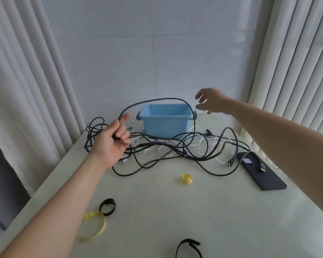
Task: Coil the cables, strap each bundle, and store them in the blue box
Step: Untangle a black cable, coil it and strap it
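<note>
Left hand (110, 138): fingers curled round a thin black cable (166, 98), lifting one loop that arcs over the box.
Right hand (211, 102): fingers spread, holding nothing, beside the loop's right end. Contact with the cable cannot be told.
Box: the open light-blue plastic box (164, 123) stands at the far side of the pale table (175, 211), just behind the tangle. The visible inside looks empty.
Done: by my reading almost nothing; one cable is only being gathered.
Left: the heap of black and white cables (168, 146) lies loose. A small yellow rolled strap (187, 181), a black looped strap (109, 213) and a yellow looped strap (103, 225) lie unused near the front.
Hidden: another black strap (189, 240) is cut off by the bottom edge. How many cables make up the heap is unclear, and the box floor is out of sight.
</note>
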The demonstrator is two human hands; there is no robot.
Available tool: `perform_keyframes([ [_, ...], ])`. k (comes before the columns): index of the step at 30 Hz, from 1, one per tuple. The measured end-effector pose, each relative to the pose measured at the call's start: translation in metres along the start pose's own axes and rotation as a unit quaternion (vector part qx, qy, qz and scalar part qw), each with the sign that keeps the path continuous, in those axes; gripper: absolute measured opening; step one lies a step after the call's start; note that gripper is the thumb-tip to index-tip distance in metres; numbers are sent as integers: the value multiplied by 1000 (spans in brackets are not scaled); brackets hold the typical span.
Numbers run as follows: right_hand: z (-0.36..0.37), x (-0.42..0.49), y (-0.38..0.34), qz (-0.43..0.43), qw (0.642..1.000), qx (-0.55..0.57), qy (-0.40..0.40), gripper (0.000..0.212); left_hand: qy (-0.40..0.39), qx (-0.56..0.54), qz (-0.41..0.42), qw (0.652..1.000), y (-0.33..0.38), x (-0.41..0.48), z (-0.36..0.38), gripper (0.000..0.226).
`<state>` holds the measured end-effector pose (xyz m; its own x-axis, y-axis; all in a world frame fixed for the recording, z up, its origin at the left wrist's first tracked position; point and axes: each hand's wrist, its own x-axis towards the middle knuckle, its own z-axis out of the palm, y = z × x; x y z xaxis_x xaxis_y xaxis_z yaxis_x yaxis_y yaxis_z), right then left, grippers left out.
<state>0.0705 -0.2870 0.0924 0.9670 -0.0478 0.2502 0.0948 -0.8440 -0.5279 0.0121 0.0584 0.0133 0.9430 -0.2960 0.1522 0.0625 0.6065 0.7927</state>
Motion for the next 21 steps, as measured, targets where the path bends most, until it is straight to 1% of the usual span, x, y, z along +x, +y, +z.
perform_keyframes([
  [1, 14, -3, -6, -29, 999, -4, -32, 47, -15, 2, 1, 1000, 1, -2, 2, 31],
  [2, 28, -4, -12, -59, 997, -21, -47, 60, -31, 6, 4, 999, 3, -3, 4, 32],
  [3, 41, -4, -16, -75, 996, -24, -51, 71, -47, 14, 5, 999, 5, -4, 7, 33],
  [4, 53, -3, -18, -75, 996, -8, -50, 76, -60, 21, 5, 998, 6, -6, 10, 35],
  [5, 61, 1, -20, -63, 997, 30, -33, 71, -71, 24, 7, 997, 9, -8, 11, 35],
  [7, 65, 11, -24, -22, 994, 103, 29, 38, -85, 9, 19, 996, 16, -11, 12, 32],
  [8, 63, 14, -24, -3, 994, 103, 46, 23, -86, -6, 27, 996, 21, -12, 12, 30],
  [9, 59, 18, -23, 9, 996, 79, 45, 15, -81, -22, 37, 996, 26, -13, 11, 29],
  [11, 49, 20, -20, 35, 999, 38, 13, 17, -63, -48, 53, 995, 34, -12, 9, 27],
  [12, 42, 22, -21, 53, 997, 51, 14, 18, -53, -54, 58, 995, 36, -11, 8, 27],
  [14, 27, 27, -31, 62, 987, 131, 68, 17, -31, -48, 52, 997, 33, -5, 5, 25],
  [17, -7, 36, -68, 24, 948, 245, 202, 21, 15, 3, 21, 1000, 20, 4, 3, 24],
  [19, -33, 38, -95, -25, 924, 258, 281, 22, 37, 48, 5, 998, 12, 8, 7, 24],
  [21, -54, 37, -117, -92, 907, 205, 356, 22, 44, 70, 7, 997, 7, 10, 14, 25],
])
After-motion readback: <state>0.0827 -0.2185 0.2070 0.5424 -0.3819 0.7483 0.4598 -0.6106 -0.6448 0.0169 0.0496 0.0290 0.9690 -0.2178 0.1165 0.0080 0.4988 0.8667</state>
